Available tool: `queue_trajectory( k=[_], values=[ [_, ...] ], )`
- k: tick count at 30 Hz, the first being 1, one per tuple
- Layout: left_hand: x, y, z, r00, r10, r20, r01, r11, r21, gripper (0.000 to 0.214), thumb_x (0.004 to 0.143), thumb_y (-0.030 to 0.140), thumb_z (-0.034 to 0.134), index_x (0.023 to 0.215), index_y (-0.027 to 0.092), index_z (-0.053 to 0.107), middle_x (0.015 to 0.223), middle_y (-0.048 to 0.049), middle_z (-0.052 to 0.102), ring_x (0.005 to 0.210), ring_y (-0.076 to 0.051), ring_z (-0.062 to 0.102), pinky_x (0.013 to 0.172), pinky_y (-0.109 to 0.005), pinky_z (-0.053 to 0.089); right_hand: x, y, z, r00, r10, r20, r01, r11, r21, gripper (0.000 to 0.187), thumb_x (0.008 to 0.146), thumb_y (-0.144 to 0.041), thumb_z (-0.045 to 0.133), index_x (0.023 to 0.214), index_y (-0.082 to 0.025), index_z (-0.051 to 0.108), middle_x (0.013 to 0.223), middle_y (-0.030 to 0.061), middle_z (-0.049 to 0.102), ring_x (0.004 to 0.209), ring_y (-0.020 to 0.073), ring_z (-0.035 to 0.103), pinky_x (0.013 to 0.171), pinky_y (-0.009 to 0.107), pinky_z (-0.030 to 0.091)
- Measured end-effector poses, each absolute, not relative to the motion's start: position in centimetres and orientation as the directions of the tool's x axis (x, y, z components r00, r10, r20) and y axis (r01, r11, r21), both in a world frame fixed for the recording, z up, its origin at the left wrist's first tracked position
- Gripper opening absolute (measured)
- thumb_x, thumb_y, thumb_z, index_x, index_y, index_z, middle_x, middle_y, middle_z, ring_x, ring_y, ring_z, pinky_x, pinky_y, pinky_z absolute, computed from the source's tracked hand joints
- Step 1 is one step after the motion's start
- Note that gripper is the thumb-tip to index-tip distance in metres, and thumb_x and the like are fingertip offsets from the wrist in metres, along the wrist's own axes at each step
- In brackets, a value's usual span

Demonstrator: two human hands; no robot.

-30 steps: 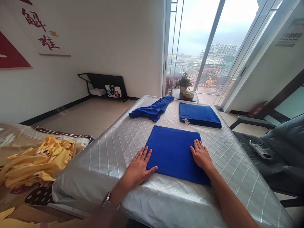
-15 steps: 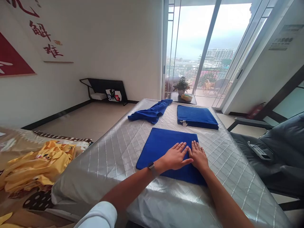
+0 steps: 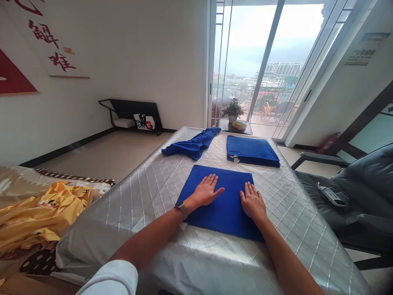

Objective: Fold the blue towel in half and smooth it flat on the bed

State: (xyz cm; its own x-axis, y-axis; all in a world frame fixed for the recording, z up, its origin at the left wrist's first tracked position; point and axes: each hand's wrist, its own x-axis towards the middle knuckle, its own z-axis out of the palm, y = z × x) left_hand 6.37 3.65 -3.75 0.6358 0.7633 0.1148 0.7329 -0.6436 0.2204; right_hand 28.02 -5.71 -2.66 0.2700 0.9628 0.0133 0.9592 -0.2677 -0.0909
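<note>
A folded blue cloth [image 3: 229, 205] lies flat on the silver quilted cover in front of me. My left hand [image 3: 205, 191] rests flat on its left half, fingers stretched and thumb apart. Near the cloth's right edge, my right hand [image 3: 253, 201] lies palm down with its fingers extended. A small white tag pokes out under the cloth's lower left corner. Farther back on the right is a neat stack of folded blue cloths [image 3: 253, 150], also showing a white tag. A crumpled blue cloth [image 3: 193, 144] lies at the back left.
The silver quilted cover [image 3: 141, 192] spreads over the table-like surface. Yellow clothing [image 3: 46, 217] is heaped at the left. A dark armchair [image 3: 365, 196] with a remote-like device [image 3: 333, 195] stands at the right. A potted plant [image 3: 233, 108] sits before the glass door.
My left hand has slid left across the cloth, away from my right hand. My right hand stays near the right edge. The view has shifted slightly.
</note>
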Motion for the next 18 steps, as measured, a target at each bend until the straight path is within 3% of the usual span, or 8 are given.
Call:
queue_trajectory(
  k=[7, 14, 18],
  values=[
    [-0.6, 7.4, -4.3, 0.402, 0.913, 0.073, 0.887, -0.408, 0.215, 0.091, 0.098, 0.069, 0.009, 0.157, 0.001, 0.023, 0.164, -0.021, 0.018, 0.152, -0.031, 0.016, 0.122, -0.047, 0.017, 28.3, -5.6, -2.9, 0.257, 0.966, -0.015, 0.964, -0.258, -0.06, 0.065, 0.103, -0.041, 0.017, 0.159, -0.008, 0.022, 0.166, 0.0074, 0.019, 0.153, 0.0208, 0.016, 0.124, 0.039, 0.012],
    [-0.6, 7.5, -4.6, 0.393, 0.917, 0.065, 0.884, -0.396, 0.249, 0.094, 0.097, 0.072, 0.007, 0.156, 0.001, 0.024, 0.163, -0.0221, 0.018, 0.152, -0.032, 0.017, 0.122, -0.047, 0.018, 28.5, -4.9, -1.4, 0.256, 0.96, -0.116, 0.966, -0.257, 0.0, 0.064, 0.103, -0.039, 0.017, 0.158, -0.007, 0.024, 0.165, 0.0085, 0.02, 0.152, 0.0235, 0.019, 0.123, 0.046, 0.016],
    [-0.7, 7.7, -5.0, 0.403, 0.912, 0.083, 0.876, -0.41, 0.254, 0.091, 0.098, 0.071, 0.009, 0.157, 0.004, 0.024, 0.163, -0.0213, 0.02, 0.152, -0.032, 0.018, 0.121, -0.048, 0.018, 28.7, -2.5, 0.2, 0.23, 0.971, -0.071, 0.973, -0.232, -0.014, 0.063, 0.103, -0.038, 0.017, 0.156, -0.006, 0.03, 0.163, 0.0101, 0.026, 0.152, 0.023, 0.02, 0.123, 0.044, 0.016]
  ],
)
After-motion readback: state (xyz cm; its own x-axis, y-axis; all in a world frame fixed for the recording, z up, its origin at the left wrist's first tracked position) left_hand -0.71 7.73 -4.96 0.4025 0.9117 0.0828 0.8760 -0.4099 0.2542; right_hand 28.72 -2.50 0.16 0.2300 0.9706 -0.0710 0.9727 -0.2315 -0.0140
